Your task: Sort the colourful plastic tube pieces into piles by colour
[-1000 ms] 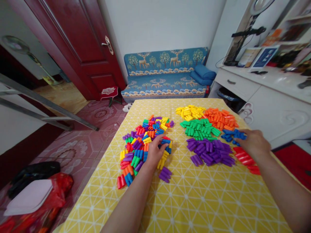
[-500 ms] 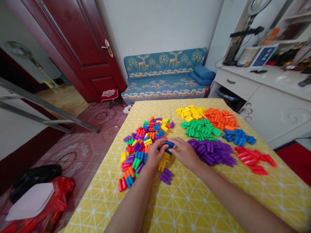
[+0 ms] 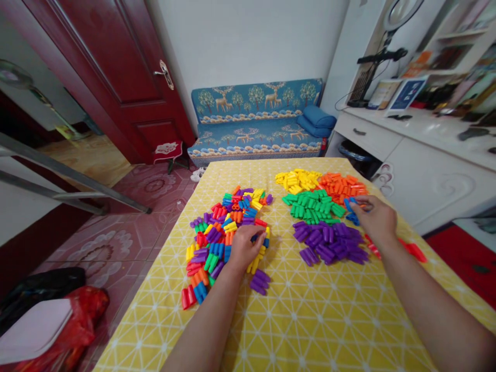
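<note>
My left hand (image 3: 248, 247) is closed at the right edge of a mixed heap of coloured plastic tube pieces (image 3: 219, 235). Its fingertips pinch a dark blue tube piece (image 3: 254, 237), mostly hidden by the fingers. Over at the right, my right hand (image 3: 375, 221) is low above the blue tube pieces (image 3: 352, 219), thumb and fingers closed around a blue piece, partly hidden. The hand and wrist cover much of the blue pile and part of the red tube pieces (image 3: 415, 251). Nearby lie piles of purple (image 3: 333, 242), green (image 3: 313, 206), orange (image 3: 341, 186) and yellow tube pieces (image 3: 297, 180).
A yellow patterned cloth (image 3: 294, 320) covers the table. Beyond it is a blue sofa (image 3: 251, 137). A white cabinet (image 3: 437, 175) stands to the right, and a metal ladder-like frame (image 3: 77, 178) leans at the left.
My right hand has parted from the left and moved right, from beside the mixed heap to the blue pile. My left hand has stayed by the heap. The view has shifted slightly.
</note>
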`<state>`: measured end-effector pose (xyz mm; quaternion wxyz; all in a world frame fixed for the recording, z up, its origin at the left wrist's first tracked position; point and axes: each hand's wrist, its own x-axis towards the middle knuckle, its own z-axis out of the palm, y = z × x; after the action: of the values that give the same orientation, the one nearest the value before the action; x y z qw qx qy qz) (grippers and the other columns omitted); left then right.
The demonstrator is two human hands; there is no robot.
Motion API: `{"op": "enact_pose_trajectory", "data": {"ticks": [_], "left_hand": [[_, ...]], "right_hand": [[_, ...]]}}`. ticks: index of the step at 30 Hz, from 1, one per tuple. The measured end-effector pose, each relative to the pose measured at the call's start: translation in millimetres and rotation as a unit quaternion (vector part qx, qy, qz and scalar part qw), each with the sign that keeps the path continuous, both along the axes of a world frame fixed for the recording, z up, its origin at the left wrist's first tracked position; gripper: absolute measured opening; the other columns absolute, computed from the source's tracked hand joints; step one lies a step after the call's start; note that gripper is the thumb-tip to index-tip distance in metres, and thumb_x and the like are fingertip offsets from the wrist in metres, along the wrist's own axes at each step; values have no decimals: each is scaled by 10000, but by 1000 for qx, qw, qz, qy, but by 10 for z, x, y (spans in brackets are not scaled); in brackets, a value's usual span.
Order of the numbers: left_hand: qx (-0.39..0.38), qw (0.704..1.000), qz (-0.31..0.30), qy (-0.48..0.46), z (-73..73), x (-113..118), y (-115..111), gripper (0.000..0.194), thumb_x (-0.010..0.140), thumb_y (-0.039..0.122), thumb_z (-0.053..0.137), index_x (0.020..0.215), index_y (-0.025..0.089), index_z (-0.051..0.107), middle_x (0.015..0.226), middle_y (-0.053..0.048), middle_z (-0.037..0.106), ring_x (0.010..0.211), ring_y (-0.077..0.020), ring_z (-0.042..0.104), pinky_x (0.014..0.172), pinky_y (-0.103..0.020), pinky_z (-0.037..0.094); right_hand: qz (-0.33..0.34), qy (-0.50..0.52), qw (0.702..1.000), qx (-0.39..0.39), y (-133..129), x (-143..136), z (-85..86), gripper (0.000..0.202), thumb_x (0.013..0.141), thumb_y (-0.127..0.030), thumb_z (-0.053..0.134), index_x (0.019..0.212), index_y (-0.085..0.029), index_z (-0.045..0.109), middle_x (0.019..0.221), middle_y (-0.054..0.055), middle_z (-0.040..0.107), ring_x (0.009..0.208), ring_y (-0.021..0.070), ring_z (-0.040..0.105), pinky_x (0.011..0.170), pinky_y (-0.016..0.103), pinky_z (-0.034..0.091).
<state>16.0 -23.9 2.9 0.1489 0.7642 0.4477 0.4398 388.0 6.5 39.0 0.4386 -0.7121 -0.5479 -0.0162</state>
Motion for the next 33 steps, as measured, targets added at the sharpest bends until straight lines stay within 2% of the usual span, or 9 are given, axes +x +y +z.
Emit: {"op": "enact_pose_trajectory", "data": {"ticks": [5, 9, 13, 16, 18, 21, 24, 27, 33], "left_hand": [[-4, 994, 1, 107, 24, 22, -12, 213, 779, 292, 691, 977, 214, 697, 974, -57, 727, 927, -230, 654, 858, -386, 478], [-20, 989, 19, 145, 63, 40, -54, 330, 748, 346, 707, 1057, 233, 683, 1110, -59, 688, 1021, -246, 623, 904, -410, 450], [-44, 983, 29, 176, 97, 55, -87, 471, 713, 313, 699, 1177, 262, 637, 1243, -52, 622, 1106, -270, 573, 938, -441, 430], [-53, 979, 25, 196, 118, 58, -101, 526, 688, 259, 677, 1210, 281, 617, 1318, -47, 566, 1136, -278, 541, 964, -451, 412], [-58, 978, 18, 201, 129, 55, -104, 519, 675, 253, 673, 1192, 278, 627, 1308, -51, 562, 1133, -275, 532, 964, -440, 409], [-64, 977, 14, 203, 134, 53, -104, 476, 673, 262, 669, 1149, 261, 649, 1203, -56, 600, 1084, -265, 542, 938, -418, 417], [-72, 975, 28, 210, 133, 63, -104, 459, 682, 282, 667, 1139, 239, 652, 1104, -62, 630, 1030, -267, 547, 901, -415, 425], [-75, 973, 37, 215, 133, 75, -105, 524, 673, 302, 678, 1189, 228, 622, 1089, -72, 646, 1007, -278, 546, 884, -422, 424], [-78, 984, 2, 162, 114, 65, -99, 591, 646, 195, 651, 1230, 235, 576, 1064, -44, 692, 982, -268, 576, 898, -414, 433]], "right_hand": [[-75, -36, 996, -43, -19, 748, -299, 129, 739, -382, 690, 761, -255, 687, 648, 90, 642, 476, 174, 480, 501, 336, 315], [-79, -111, 991, 3, -62, 777, -360, 136, 721, -408, 697, 670, -285, 672, 579, 52, 565, 425, 149, 380, 482, 323, 273], [-19, -130, 990, 47, -152, 226, -145, 154, 832, -376, 592, 858, -260, 689, 795, 89, 629, 615, 198, 547, 561, 336, 391], [141, -66, 984, 80, -277, -460, 26, 149, 854, -320, 573, 888, -220, 679, 891, 62, 651, 766, 197, 613, 695, 333, 486], [240, -23, 969, 52, -380, -944, 52, 149, 865, -286, 554, 930, -221, 671, 964, 48, 645, 833, 189, 624, 727, 328, 511], [337, 43, 940, -24, -519, -1567, -62, 230, 850, -194, 524, 1054, -221, 628, 1074, 56, 607, 741, 137, 611, 680, 293, 535], [351, 60, 932, -77, -572, -1964, -261, 489, 781, -108, 518, 1259, -211, 515, 1243, 107, 524, 790, 144, 616, 747, 321, 551], [313, 29, 943, -108, -534, -2136, -409, 675, 714, -47, 506, 1368, -188, 422, 1296, 142, 502, 972, 204, 608, 850, 371, 528], [266, 18, 956, -124, -439, -2144, -515, 535, 712, -89, 528, 1237, -191, 555, 1140, 91, 618, 900, 206, 611, 847, 377, 501]]}}
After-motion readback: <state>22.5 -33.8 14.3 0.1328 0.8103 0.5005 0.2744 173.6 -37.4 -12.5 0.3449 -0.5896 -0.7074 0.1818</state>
